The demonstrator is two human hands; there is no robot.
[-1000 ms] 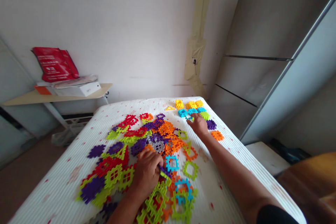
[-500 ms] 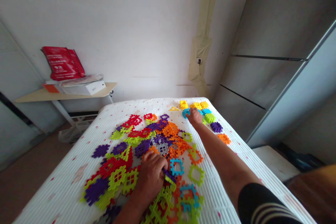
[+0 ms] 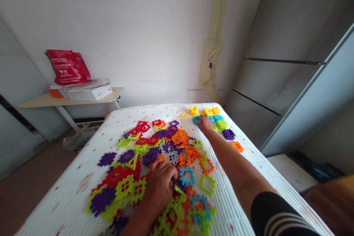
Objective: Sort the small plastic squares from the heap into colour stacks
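Note:
My right hand [image 3: 205,122] reaches to the far right of the table, its fingers closed about a blue interlocking plastic tile [image 3: 196,119]. The fingertips are partly hidden behind the hand. Beside it lie yellow tiles [image 3: 194,110], a green stack [image 3: 221,124], a purple stack [image 3: 228,134] and orange tiles [image 3: 237,146]. My left hand [image 3: 162,179] rests low over the mixed pile, fingers curled. Tilted purple and green tiles [image 3: 179,187] stick out at its right edge, seemingly gripped. Near it lie a grey window tile [image 3: 172,157] and a blue frame tile [image 3: 187,176].
The table has a white ribbed cover [image 3: 69,191]. Loose red tiles [image 3: 143,126] and purple tiles [image 3: 107,159] lie left. A side shelf [image 3: 35,100] holds a red bag [image 3: 66,68] and a white box [image 3: 96,93]. A grey cabinet [image 3: 265,88] stands to the right.
Hardly anything differs. The whole view has shifted very slightly; both hands stay at the same spots among the tiles.

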